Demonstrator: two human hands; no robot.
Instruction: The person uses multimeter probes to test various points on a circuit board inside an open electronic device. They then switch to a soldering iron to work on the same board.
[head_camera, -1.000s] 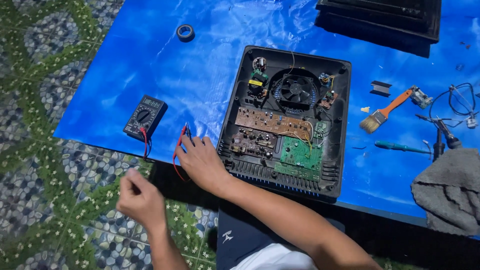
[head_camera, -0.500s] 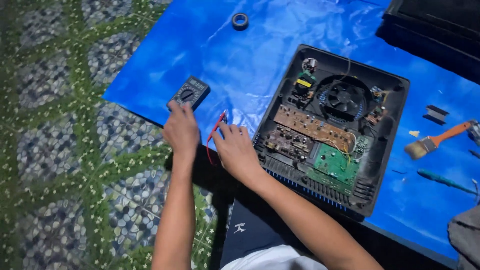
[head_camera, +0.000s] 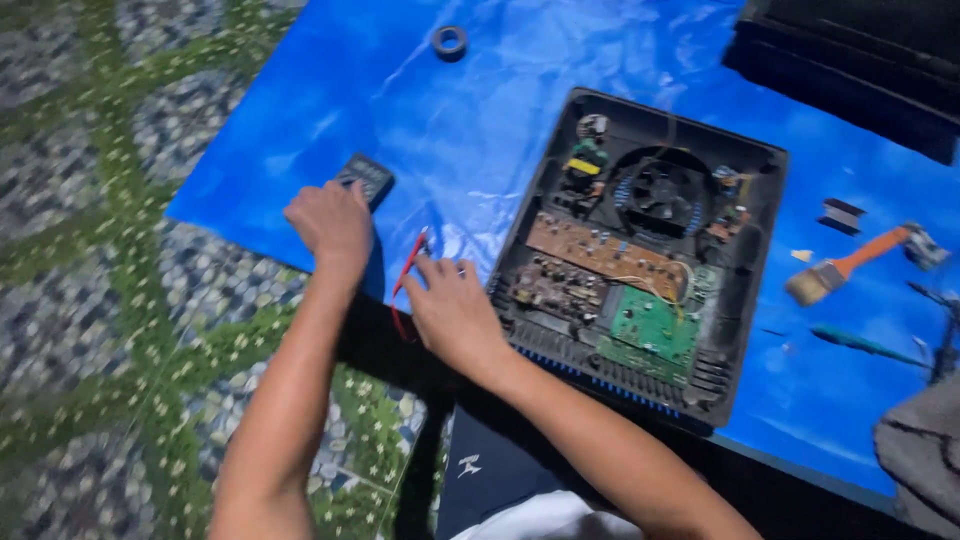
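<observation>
Multimeter (head_camera: 366, 178) on blue tarp (head_camera: 470, 130), mostly hidden under left hand (head_camera: 332, 222) — fingers curled over it, grip unclear. Right hand (head_camera: 455, 310) pinches red probe lead (head_camera: 408, 272) beside opened device (head_camera: 640, 250); motion blur throughout.

1. The left hand (head_camera: 333, 222), which a second ago hung clear over the patterned floor with nothing near its fingers, has come forward onto the near end of the dark multimeter (head_camera: 364, 178) and now covers it.
2. The multimeter, fully in view a second ago, now shows only its far end beyond the left hand's knuckles.
3. The gap between the hands has closed: the right hand (head_camera: 455, 312), once well ahead of the left, now lies just beside it and slightly nearer the body.
4. The red probe lead (head_camera: 408, 268) now runs between the two hands.
</observation>
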